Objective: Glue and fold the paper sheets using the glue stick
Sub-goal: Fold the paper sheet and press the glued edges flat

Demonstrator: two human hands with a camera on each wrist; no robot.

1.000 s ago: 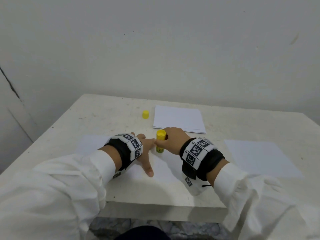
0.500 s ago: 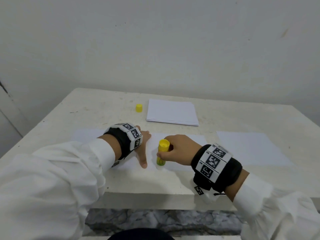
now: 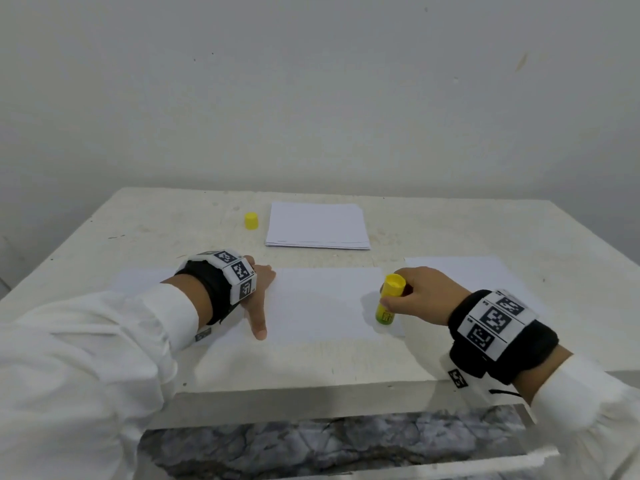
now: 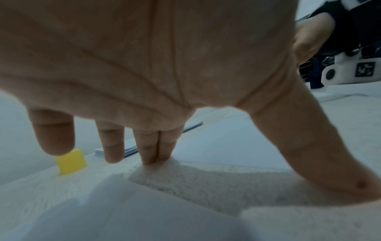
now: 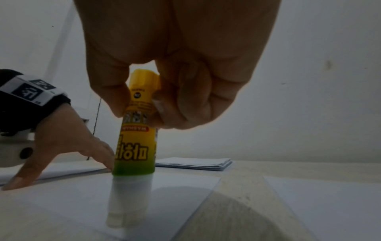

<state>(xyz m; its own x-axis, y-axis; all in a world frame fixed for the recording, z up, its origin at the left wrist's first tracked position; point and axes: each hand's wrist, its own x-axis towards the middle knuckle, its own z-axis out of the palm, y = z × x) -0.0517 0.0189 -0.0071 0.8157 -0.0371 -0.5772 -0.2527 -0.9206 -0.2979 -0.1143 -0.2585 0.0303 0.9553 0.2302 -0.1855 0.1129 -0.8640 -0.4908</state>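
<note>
Moved: glue stick [image 3: 388,303] has swept right across the paper sheet [image 3: 322,303] to its right edge | right hand [image 3: 424,294] pinches the barrel | left hand [image 3: 258,289] flat, fingers spread, pinning sheet | tip: keep pressure even, stay on paper

The worn off-white rectangular table [image 3: 145,233] carries a yellow plastic cap [image 3: 251,221] standing just left of a stack of white paper sheets [image 3: 317,226] near the far edge. Three single white sheets lie flat nearer: left [image 3: 138,280], centre [image 3: 322,303], right [image 3: 464,268].
</note>
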